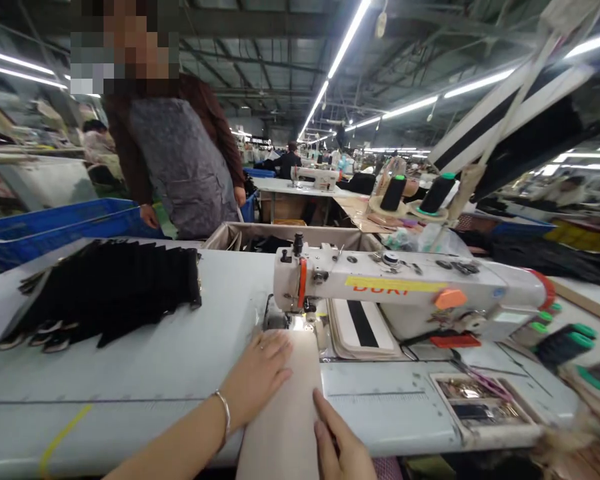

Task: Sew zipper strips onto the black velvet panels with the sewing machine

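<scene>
A long beige fabric strip lies on the pale table and runs up under the needle of a white sewing machine. My left hand rests flat on the strip's left edge, fingers stretched toward the needle, a silver bracelet on the wrist. My right hand lies on the strip's right edge near the table front, fingers extended. Neither hand holds anything.
A stack of black pieces lies at the left of the table. A beige piece with a black stripe sits under the machine arm. A small parts tray is at right. A person in a grey apron stands behind, beside blue bins.
</scene>
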Available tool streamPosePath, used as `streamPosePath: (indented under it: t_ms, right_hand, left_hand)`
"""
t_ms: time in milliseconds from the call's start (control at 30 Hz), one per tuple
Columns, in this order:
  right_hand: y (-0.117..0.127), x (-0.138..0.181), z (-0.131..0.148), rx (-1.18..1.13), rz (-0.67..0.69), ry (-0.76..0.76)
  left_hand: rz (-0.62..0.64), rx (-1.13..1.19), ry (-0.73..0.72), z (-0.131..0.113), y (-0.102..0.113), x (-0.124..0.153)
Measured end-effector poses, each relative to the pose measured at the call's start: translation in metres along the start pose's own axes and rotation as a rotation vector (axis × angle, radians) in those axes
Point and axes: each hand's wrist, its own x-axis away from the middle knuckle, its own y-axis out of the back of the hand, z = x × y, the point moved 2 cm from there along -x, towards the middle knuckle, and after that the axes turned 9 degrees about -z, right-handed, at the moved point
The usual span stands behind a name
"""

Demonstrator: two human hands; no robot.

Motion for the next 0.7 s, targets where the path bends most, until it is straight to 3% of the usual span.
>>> streamPosePath:
  t_ms: [200,333,533,700]
  right_hand:
    - [0.008,-0.032,0.024,0.025,0.139,0.029]
    - [0.011,-0.04,0.029,0.057,0.142,0.028]
    - [0.006,-0.044,0.025,0.073,0.167,0.057]
    - [-0.002,-0.049,0.009,0.133,0.118,0.081]
  left_hand:
    - [-0.068,-0.048,0.005,0.015,-0.009,-0.017]
    - [-0.079,-0.017,0.015,0.019,-0.013,-0.022]
    - [-0.127,0.017,0.035,0.02,-0.014,-0.023]
    - [-0.086,0.023,0.062,0.023,-0.015,-0.023]
